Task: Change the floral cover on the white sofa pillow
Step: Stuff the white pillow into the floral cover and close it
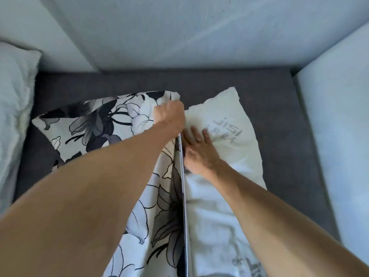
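A: Right hand (196,150) lies flat, fingers spread, on the white pillow (223,136), half out of the floral cover (95,124).

B: Left hand (169,114) bunches the cover's far corner. Beyond: grey seat (269,100), pale backrest (179,33), another cushion (14,96) at left.

The floral cover (95,124) hides part of the white pillow (219,176) (both cut off at the bottom edge).

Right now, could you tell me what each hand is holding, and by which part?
The left hand grips the floral cover at its far open-edge corner. The right hand holds nothing, pressing flat on the white pillow.
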